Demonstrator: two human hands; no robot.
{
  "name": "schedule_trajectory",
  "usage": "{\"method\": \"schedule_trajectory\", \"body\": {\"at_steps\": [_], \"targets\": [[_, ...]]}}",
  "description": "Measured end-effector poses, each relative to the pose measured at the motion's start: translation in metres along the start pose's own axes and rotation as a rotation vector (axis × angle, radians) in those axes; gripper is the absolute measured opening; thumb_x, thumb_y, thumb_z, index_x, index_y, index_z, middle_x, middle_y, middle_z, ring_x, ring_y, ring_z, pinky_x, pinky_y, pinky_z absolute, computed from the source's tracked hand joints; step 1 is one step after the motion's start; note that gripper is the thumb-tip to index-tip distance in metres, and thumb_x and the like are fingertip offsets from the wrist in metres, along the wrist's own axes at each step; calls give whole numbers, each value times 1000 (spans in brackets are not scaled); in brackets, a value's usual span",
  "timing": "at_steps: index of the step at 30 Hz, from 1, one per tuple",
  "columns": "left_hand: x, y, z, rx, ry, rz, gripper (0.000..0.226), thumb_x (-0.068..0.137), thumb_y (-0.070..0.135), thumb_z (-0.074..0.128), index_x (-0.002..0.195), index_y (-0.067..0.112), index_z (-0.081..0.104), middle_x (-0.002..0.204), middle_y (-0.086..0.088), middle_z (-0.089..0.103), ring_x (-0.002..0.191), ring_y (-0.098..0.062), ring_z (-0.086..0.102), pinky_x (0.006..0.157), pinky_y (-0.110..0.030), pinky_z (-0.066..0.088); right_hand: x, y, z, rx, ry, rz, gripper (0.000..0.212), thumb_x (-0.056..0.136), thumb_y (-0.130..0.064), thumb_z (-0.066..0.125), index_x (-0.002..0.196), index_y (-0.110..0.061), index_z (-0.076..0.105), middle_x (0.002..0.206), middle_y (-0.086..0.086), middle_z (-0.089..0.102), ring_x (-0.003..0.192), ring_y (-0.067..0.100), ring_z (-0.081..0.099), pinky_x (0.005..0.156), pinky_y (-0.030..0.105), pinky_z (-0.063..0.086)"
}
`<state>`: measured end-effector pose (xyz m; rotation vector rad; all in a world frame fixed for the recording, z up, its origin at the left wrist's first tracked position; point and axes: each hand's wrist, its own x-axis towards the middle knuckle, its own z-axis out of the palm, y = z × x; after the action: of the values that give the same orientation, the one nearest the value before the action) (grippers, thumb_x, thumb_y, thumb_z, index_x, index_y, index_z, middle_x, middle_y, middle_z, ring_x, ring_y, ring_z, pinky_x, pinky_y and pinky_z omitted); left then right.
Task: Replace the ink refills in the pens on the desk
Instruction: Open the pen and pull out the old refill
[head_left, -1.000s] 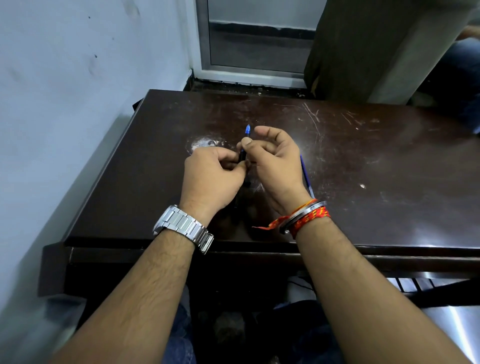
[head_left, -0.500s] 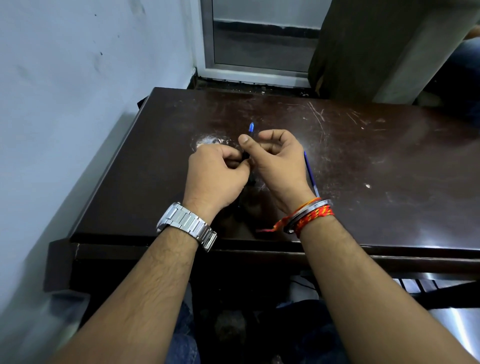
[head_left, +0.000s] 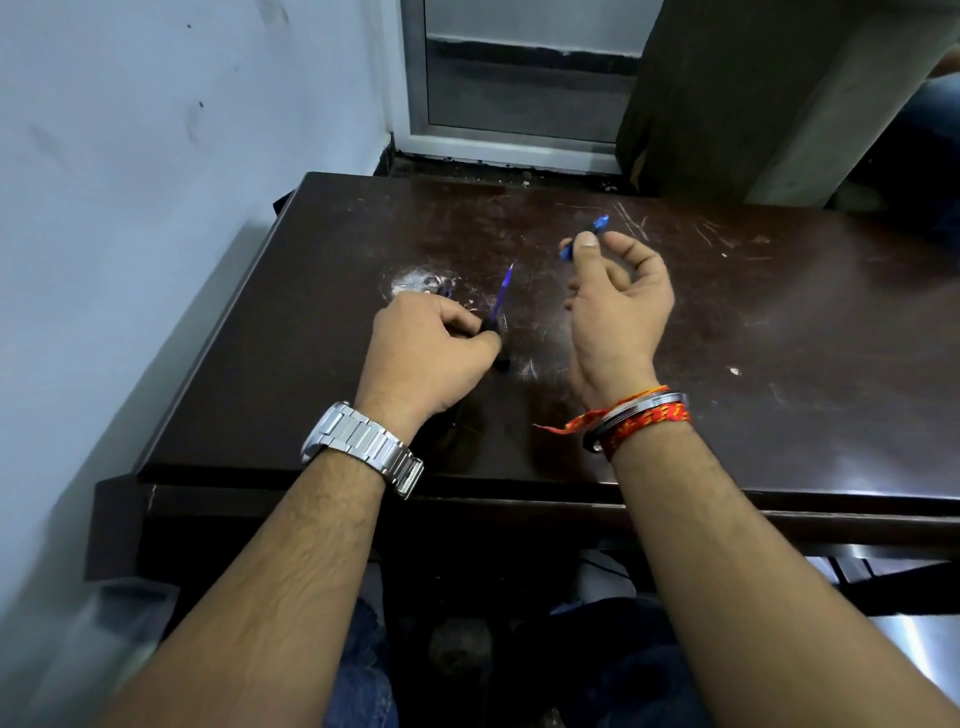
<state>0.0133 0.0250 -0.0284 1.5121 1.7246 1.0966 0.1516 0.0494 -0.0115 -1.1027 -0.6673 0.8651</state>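
The surface (head_left: 753, 332) is a dark brown, glossy top, worn and scratched: pale score marks run across its far side toward 1 o'clock, a whitish scuffed patch (head_left: 415, 283) sits near its middle at about 11 o'clock from the hands, and a small white fleck (head_left: 734, 371) lies off at 3 o'clock. Its near edge drops to a dark front rail. At 9 o'clock a pale blue-white painted wall (head_left: 156, 182) stands close against the surface's left edge, marked with a few dark spots. At 12 o'clock, beyond the far edge, a white-framed glass panel (head_left: 519, 67) meets the floor line, and at 1 o'clock a dark slab with a pale side (head_left: 727, 104) leans or stands behind the surface. No brand, label or writing can be read anywhere.

The left hand (head_left: 431, 353), with a silver metal watch (head_left: 363, 447) on its wrist, is closed around a dark pen barrel (head_left: 491, 327) low over the surface; a thin blue refill (head_left: 503, 293) sticks out of the barrel, pointing toward 12 o'clock. The right hand (head_left: 618, 312), with red-orange threads and a steel bangle (head_left: 639, 415) at its wrist, is raised at 2 o'clock from the left, well apart from it. Its thumb and forefinger are pinched on a small blue pen piece (head_left: 584, 239), the other fingers loosely curled. Blue denim (head_left: 363, 675) shows below the surface's near edge at 6 o'clock.
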Motion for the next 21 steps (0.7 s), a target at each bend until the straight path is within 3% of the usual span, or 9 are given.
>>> {"method": "schedule_trajectory", "body": {"at_steps": [2, 5, 9, 12, 14, 16, 18, 21], "targets": [[1, -1, -3, -27, 28, -51, 6, 62, 31, 73, 63, 25, 76, 55, 7, 71, 59, -15, 73, 69, -36, 63, 6, 1, -7, -293, -11, -89, 11, 85, -19, 76, 88, -15, 65, 66, -8, 67, 58, 0, 59, 63, 21, 51], [1, -3, -3, -7, 70, -74, 9, 65, 29, 75, 58, 23, 73, 55, 8, 71, 58, -12, 73, 68, -35, 63, 4, 11, -12, -868, -275, -115, 12, 78, -28, 78, 76, -17, 74, 68, -6, 68, 67, 7, 65, 68, 22, 52], [1, -4, -1, -32, 86, -89, 11, 66, 28, 77, 59, 22, 72, 54, 9, 71, 55, -8, 72, 69, -33, 63, -3, 19, -8, -1150, -413, -97, 12, 80, -25, 73, 70, -20, 69, 81, 4, 71, 78, 20, 67, 67, 23, 46], [1, -5, 0, -21, 79, -90, 12, 65, 32, 78, 61, 22, 73, 55, 8, 71, 59, -10, 73, 72, -36, 63, -3, 20, -7, -1191, -424, -70, 13, 84, -26, 72, 73, -18, 71, 86, 8, 72, 81, 24, 68, 72, 30, 54], [1, -5, -1, -18, 75, -93, 12, 66, 32, 80, 62, 22, 74, 56, 8, 72, 61, -10, 74, 72, -35, 63, -2, 20, -8, -1178, -423, -85, 16, 85, -27, 70, 76, -14, 74, 85, 8, 73, 80, 23, 68, 70, 27, 50], [2, -5, 0, -3, 82, -86, 13, 67, 33, 81, 62, 23, 74, 56, 11, 71, 58, -5, 71, 67, -25, 60, -3, 19, -8, -1102, -395, -159, 19, 86, -30, 68, 78, -14, 76, 80, 4, 73, 77, 17, 66, 68, 21, 45], [1, -3, -1, 14, 89, -62, 13, 68, 34, 82, 62, 25, 74, 56, 19, 69, 53, 5, 64, 53, -8, 48, -3, 19, -4, -932, -358, -163, 25, 86, -36, 67, 75, -16, 76, 68, -5, 71, 67, 10, 63, 64, 20, 44], [-2, 1, -1, 15, 74, -36, 12, 70, 33, 81, 61, 29, 73, 59, 24, 68, 58, 9, 63, 47, -1, 37, -8, 20, 3, -557, -406, 106, 31, 80, -42, 72, 65, -14, 75, 52, -5, 63, 54, 10, 57, 59, 29, 47]]}}
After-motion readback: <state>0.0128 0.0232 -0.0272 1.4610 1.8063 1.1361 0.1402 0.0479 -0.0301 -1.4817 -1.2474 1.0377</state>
